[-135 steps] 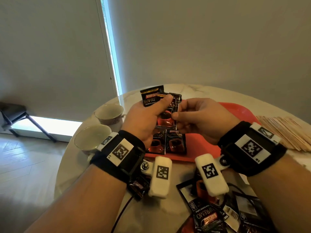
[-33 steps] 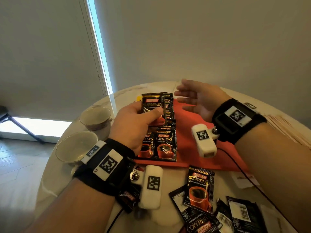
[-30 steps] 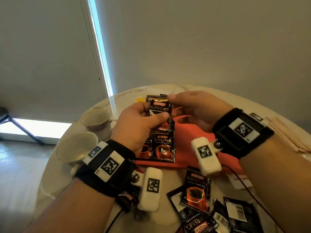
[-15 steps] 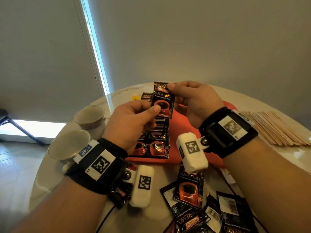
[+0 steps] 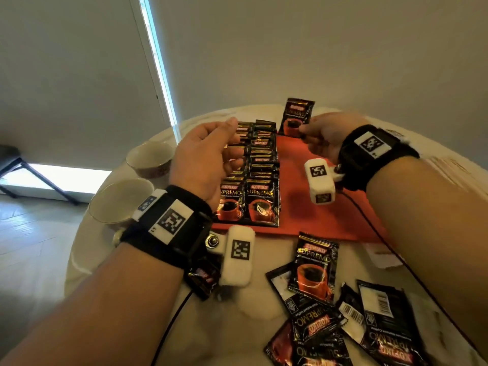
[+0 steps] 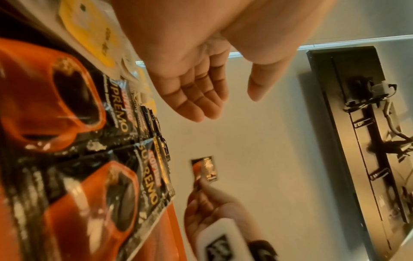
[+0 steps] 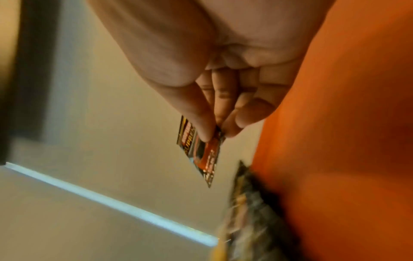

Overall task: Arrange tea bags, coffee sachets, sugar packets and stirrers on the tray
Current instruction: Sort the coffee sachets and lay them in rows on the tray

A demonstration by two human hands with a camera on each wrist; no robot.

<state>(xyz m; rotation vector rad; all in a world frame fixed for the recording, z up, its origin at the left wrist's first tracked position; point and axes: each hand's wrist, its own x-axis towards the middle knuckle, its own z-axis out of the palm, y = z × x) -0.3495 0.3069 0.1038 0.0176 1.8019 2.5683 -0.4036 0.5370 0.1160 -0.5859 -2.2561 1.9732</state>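
Observation:
My right hand (image 5: 320, 138) pinches one black coffee sachet (image 5: 295, 117) by its lower edge and holds it upright above the far part of the red tray (image 5: 324, 207); the same sachet (image 7: 201, 150) shows between thumb and fingers in the right wrist view. Two overlapping rows of coffee sachets (image 5: 250, 175) lie on the tray's left side. My left hand (image 5: 208, 157) hovers over those rows with fingers relaxed and nothing in it, as the left wrist view shows the empty left hand (image 6: 201, 88).
Loose coffee sachets (image 5: 314, 273) lie scattered on the round marble table (image 5: 148, 260) near me. Two cups (image 5: 121, 199) stand at the left. Wooden stirrers (image 5: 449, 165) lie at the right behind my arm. Yellow tea bags (image 6: 89, 30) lie beyond the sachet rows.
My left hand has let go of the sachet both hands held. My right hand has carried it to the right and further back over the tray.

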